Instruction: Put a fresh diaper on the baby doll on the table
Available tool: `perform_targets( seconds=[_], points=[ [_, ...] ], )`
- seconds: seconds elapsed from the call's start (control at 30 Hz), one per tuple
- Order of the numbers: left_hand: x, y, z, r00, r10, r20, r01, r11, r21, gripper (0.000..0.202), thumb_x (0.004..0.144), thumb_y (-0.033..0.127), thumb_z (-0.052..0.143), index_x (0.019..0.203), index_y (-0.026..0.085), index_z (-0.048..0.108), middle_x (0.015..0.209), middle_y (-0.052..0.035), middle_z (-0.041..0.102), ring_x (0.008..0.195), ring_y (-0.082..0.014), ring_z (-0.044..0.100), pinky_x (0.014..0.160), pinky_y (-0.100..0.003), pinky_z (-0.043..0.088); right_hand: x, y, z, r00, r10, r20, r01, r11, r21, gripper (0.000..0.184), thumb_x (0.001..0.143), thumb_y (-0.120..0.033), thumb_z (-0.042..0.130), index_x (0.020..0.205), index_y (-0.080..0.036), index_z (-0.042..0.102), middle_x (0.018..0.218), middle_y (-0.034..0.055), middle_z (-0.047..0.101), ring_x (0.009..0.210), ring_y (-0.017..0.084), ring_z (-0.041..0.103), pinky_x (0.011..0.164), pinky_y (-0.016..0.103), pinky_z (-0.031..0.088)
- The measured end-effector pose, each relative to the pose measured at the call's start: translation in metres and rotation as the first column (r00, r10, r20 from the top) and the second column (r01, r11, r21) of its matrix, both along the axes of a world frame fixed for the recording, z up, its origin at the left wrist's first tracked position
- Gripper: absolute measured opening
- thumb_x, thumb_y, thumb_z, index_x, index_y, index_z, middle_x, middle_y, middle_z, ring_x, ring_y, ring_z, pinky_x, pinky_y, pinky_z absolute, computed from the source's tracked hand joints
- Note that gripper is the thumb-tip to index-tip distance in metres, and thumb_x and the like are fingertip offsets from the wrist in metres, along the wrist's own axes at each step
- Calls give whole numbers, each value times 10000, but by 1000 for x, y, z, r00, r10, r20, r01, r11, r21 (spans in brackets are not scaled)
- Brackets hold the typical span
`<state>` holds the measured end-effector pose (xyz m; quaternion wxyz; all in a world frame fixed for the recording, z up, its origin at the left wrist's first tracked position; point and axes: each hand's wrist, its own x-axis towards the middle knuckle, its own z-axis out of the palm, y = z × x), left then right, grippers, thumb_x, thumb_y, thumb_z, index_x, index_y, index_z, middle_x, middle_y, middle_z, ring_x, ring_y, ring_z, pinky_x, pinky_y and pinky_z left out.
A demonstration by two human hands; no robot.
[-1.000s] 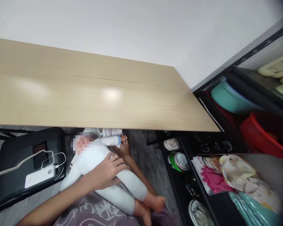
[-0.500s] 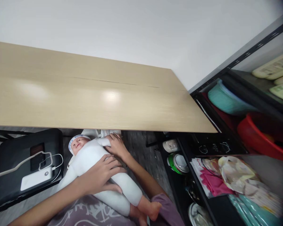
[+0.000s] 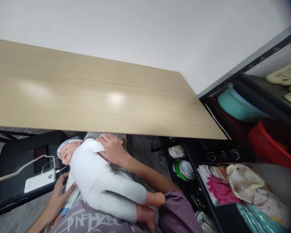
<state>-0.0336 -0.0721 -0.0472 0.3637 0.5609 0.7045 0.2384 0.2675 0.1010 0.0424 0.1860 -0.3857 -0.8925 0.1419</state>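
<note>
A baby doll [image 3: 94,171] in a white suit and a white printed cap [image 3: 69,144] lies across my lap, tilted onto its side with its head to the left. My right hand [image 3: 113,150] is wrapped over the doll's upper arm, just under the table edge. Low on the left, my left hand [image 3: 58,194] curls round the doll's other arm, thumb on the near side; some of its fingers are hidden. The doll's bare feet [image 3: 156,199] stick out over my right thigh.
A wooden table [image 3: 135,110] spans the front. On a black seat [image 3: 12,161] at left lies a white power bank [image 3: 40,181] with cables. Shelves at right hold a teal basin [image 3: 237,105], a red basin [image 3: 271,142], a stove [image 3: 223,152] and several bags [image 3: 252,184].
The doll has been rolled onto its side, its head moving left. My left hand has gone from the doll's front down to its lower arm. My right hand has shifted slightly left.
</note>
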Motion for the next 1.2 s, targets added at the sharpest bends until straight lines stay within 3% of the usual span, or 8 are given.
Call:
perform_targets(
  seconds=[0.13,0.27,0.4,0.5,0.6,0.83,1.0,1.2],
  points=[
    [8,-15,20,995,63,76,-67,997,49,750,866,638,816,1454,291,504,1399,-139,733,1320,-417,747,1153,-679,617,34,-21,29,988,-2,-152,12,998,65,311,1064,-263,686,1367,-193,698,1319,124,752,1213,315,699,1074,449,567],
    [24,-16,46,988,24,149,-53,981,187,696,841,539,820,1408,320,480,1346,-113,714,1206,-370,777,976,-570,707,93,-55,51,974,-130,-187,167,966,195,401,1040,-274,656,1436,-277,718,1302,120,789,1186,336,742,1035,467,588],
    [33,35,84,968,-247,33,221,911,348,655,863,436,819,1412,296,491,1383,-128,722,1142,-340,812,889,-451,696,137,-71,51,912,-371,-177,396,907,143,364,1035,-347,647,1384,-319,748,1266,122,812,1152,363,760,981,495,607],
    [47,89,113,918,-378,-121,397,867,302,690,938,455,756,1518,280,427,1385,-131,756,996,-304,841,794,-378,644,152,-62,38,814,-552,-180,569,820,58,299,1016,-403,648,1274,-302,760,1185,116,822,1104,367,759,944,481,609],
    [65,135,130,852,-457,-256,516,813,269,727,965,463,689,1584,247,375,1375,-143,775,871,-293,834,735,-354,580,159,-44,22,765,-619,-179,634,773,34,301,995,-411,643,1244,-272,737,1171,116,816,1089,360,757,916,454,600],
    [69,186,136,749,-414,-517,591,770,239,890,1000,514,672,1732,199,275,1375,-184,790,1028,-378,837,772,-365,546,168,-15,1,784,-595,-178,605,796,5,346,1021,-403,644,1318,-238,708,1245,118,804,1170,358,751,976,460,597],
    [65,215,136,738,-264,-621,527,800,287,713,1060,627,607,1582,154,495,1243,-199,812,1090,-424,808,839,-416,552,167,15,-6,769,-606,-204,627,778,50,382,1084,-445,608,1379,-224,708,1336,149,788,1244,374,704,1079,497,569],
    [69,283,131,739,-175,-650,484,810,332,600,1105,646,537,1405,132,613,1230,-222,793,1165,-410,742,968,-445,496,165,82,-15,770,-625,-128,637,763,111,430,1117,-488,577,1403,-193,706,1309,174,778,1206,383,677,1074,494,547]
  ],
)
